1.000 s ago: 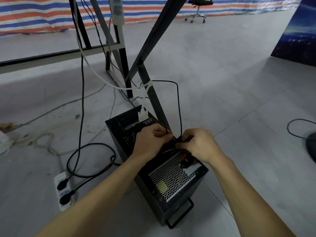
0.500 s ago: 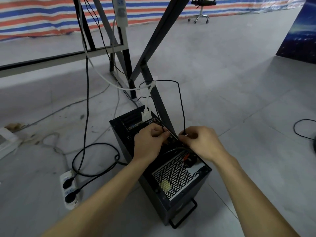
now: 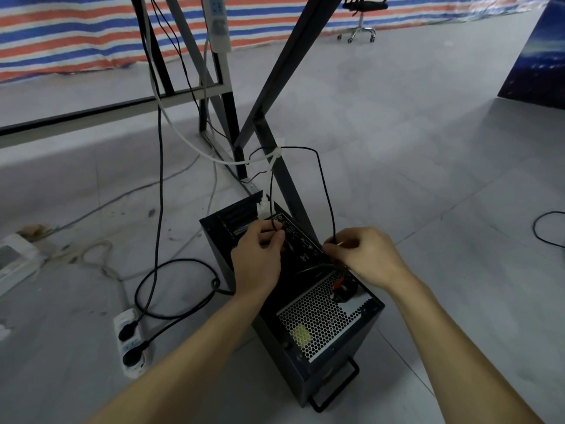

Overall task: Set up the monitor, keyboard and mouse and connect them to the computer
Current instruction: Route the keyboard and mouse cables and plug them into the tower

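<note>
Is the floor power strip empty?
No, two black plugs sit in the power strip on the floor, left of the computer.

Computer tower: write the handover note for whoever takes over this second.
Left hand and right hand each pinch thin black cable over the computer tower's rear ports; whether it is one cable or two, cannot tell.
Done: white connector plugged into the tower; power lead in the power supply; two plugs in the power strip.
Left: seat the thin cable's plug in a port.
Monitor, keyboard and mouse are out of view.
</note>
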Action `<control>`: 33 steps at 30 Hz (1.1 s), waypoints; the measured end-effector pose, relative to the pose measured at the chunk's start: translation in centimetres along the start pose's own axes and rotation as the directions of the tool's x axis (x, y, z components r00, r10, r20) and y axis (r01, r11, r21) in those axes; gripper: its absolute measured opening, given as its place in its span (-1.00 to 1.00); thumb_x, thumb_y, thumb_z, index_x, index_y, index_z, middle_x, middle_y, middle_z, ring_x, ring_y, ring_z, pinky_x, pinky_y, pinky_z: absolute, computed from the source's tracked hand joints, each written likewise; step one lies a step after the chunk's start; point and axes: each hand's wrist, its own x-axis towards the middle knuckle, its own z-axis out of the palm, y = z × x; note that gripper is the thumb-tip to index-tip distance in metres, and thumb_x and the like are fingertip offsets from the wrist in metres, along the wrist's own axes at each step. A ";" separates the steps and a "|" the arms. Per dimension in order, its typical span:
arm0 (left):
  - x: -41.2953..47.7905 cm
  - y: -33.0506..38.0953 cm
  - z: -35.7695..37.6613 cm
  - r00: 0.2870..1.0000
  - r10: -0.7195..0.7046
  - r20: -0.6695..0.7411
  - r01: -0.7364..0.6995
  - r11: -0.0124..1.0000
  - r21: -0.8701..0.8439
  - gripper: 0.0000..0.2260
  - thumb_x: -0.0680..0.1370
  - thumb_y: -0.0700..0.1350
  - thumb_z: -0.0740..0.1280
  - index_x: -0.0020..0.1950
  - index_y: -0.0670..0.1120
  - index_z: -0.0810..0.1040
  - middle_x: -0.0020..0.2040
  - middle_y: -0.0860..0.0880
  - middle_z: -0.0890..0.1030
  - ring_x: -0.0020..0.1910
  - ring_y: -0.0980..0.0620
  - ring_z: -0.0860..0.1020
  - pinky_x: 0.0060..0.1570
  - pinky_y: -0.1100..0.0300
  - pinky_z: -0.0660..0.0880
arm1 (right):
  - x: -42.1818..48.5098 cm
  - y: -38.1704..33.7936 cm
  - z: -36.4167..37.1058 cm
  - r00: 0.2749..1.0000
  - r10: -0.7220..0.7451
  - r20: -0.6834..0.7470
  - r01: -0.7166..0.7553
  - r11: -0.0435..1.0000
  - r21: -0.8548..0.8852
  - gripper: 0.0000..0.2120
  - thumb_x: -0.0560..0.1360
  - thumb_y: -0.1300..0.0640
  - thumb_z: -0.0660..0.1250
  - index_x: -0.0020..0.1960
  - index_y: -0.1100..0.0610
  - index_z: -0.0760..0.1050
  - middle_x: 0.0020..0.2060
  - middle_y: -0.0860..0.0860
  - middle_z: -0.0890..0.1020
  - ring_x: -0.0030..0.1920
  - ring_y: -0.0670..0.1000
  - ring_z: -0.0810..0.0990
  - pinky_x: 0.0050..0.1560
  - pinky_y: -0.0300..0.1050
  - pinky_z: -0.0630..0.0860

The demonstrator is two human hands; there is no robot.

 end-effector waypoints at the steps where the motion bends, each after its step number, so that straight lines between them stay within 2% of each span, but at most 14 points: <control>1: 0.1 0.0 0.0 1.000 -0.008 0.012 0.008 1.000 0.005 -0.91 0.57 -0.10 0.42 0.04 0.06 0.61 -0.14 0.11 0.68 -0.18 0.22 0.66 0.00 0.12 0.63 | 0.1 -0.2 -0.1 1.000 -0.009 0.009 0.009 1.000 -0.029 -0.82 0.50 -0.13 0.42 0.00 -0.07 0.69 -0.17 -0.12 0.69 -0.18 -0.22 0.58 -0.26 -0.39 0.41; 4: 0.2 -0.2 -0.1 0.996 -0.035 0.082 0.032 0.999 0.044 -0.87 0.55 -0.10 0.44 0.07 0.05 0.61 -0.08 0.10 0.68 -0.07 0.19 0.65 -0.01 0.28 0.58 | 0.3 -0.9 -0.6 0.998 -0.023 0.053 0.028 0.994 -0.103 -0.78 0.48 -0.13 0.45 0.02 -0.02 0.70 -0.14 -0.09 0.69 -0.13 -0.10 0.60 -0.13 -0.23 0.51; 7: 0.2 -0.1 -0.3 0.992 -0.030 0.123 0.022 0.998 0.065 -0.90 0.53 -0.10 0.46 0.02 0.05 0.61 -0.10 0.09 0.69 -0.08 0.18 0.65 -0.05 0.34 0.56 | 0.6 -1.9 -0.7 0.994 -0.037 0.100 0.055 0.980 -0.191 -0.74 0.47 -0.14 0.46 0.06 0.00 0.69 -0.16 -0.10 0.65 -0.11 -0.09 0.56 -0.16 -0.25 0.44; 10: 0.0 0.1 -0.3 0.991 -0.020 0.133 0.010 0.997 0.077 -0.92 0.55 -0.09 0.44 -0.01 0.04 0.58 -0.12 0.09 0.69 -0.12 0.20 0.65 -0.10 0.34 0.53 | 0.4 -2.0 -0.4 0.998 -0.028 0.050 0.035 0.987 -0.159 -0.75 0.47 -0.13 0.46 0.03 0.02 0.69 -0.20 -0.09 0.63 -0.13 -0.07 0.54 -0.25 -0.27 0.40; 13: 0.0 0.4 0.0 0.980 -0.023 0.198 0.013 0.999 0.052 -0.91 0.56 -0.10 0.43 0.00 0.01 0.54 -0.13 0.08 0.69 -0.17 0.21 0.65 -0.13 0.34 0.52 | 0.0 -1.3 -0.5 0.999 -0.009 0.038 0.013 0.995 -0.098 -0.79 0.49 -0.13 0.43 -0.03 -0.01 0.70 -0.19 -0.09 0.68 -0.12 -0.06 0.61 -0.15 -0.17 0.52; 17: 0.0 0.2 0.1 0.967 -0.045 0.251 0.043 0.999 0.014 -0.87 0.55 -0.12 0.44 0.00 0.01 0.51 -0.11 0.02 0.70 -0.14 0.14 0.67 -0.02 0.16 0.60 | -0.5 -0.9 -2.4 0.996 0.024 -0.088 -0.016 0.996 0.091 -0.82 0.49 -0.11 0.43 -0.21 -0.03 0.66 -0.39 -0.12 0.68 -0.33 -0.16 0.62 -0.21 -0.21 0.49; 20: 0.1 0.1 0.0 0.962 -0.050 0.267 0.051 0.999 0.003 -0.86 0.55 -0.13 0.44 0.02 0.01 0.50 -0.08 0.00 0.70 -0.09 0.08 0.67 0.04 0.10 0.61 | -0.2 -1.5 -3.4 0.989 0.051 -0.142 -0.003 0.949 0.315 -0.87 0.48 -0.03 0.47 -0.15 0.03 0.67 -0.34 -0.06 0.71 -0.29 -0.05 0.69 -0.15 -0.14 0.61; 24: 0.2 0.0 -0.3 0.931 -0.057 0.359 0.063 0.998 -0.005 -0.79 0.52 -0.20 0.47 0.05 0.01 0.51 -0.02 0.02 0.71 -0.01 0.10 0.67 0.11 0.11 0.60 | 0.4 -1.7 -2.3 0.989 0.121 -0.082 -0.068 0.875 0.480 -0.93 0.52 0.16 0.44 -0.04 0.15 0.64 -0.26 0.07 0.73 -0.28 0.05 0.72 -0.21 -0.09 0.64; 27: 0.2 -0.1 -0.5 0.909 -0.057 0.413 0.063 0.998 -0.001 -0.73 0.49 -0.26 0.48 0.09 -0.01 0.51 -0.04 0.04 0.72 -0.03 0.14 0.68 0.07 0.18 0.60 | 0.8 -1.6 -1.2 0.989 0.145 -0.028 -0.105 0.826 0.554 -0.92 0.54 0.22 0.41 0.03 0.18 0.62 -0.22 0.12 0.73 -0.23 0.09 0.72 -0.16 -0.07 0.65; 30: 0.3 0.1 -0.4 0.932 -0.029 0.362 0.037 0.999 -0.015 -0.73 0.51 -0.29 0.46 0.09 0.01 0.51 -0.07 0.04 0.71 -0.08 0.14 0.67 -0.08 0.35 0.56 | 1.2 -1.7 -0.1 0.988 0.150 -0.046 -0.097 0.815 0.572 -0.90 0.52 0.18 0.45 0.01 0.18 0.64 -0.19 0.12 0.73 -0.17 0.13 0.73 -0.15 -0.11 0.65; 33: 0.9 0.5 -0.4 0.985 0.013 0.171 -0.013 1.000 -0.002 -0.73 0.55 -0.24 0.42 0.17 0.04 0.51 -0.07 0.08 0.65 -0.15 0.21 0.64 -0.20 0.45 0.52 | 1.9 -1.9 1.2 0.983 0.154 -0.102 -0.075 0.836 0.543 -0.82 0.42 -0.05 0.51 -0.09 0.05 0.68 -0.23 0.01 0.73 -0.14 0.07 0.73 -0.02 0.00 0.67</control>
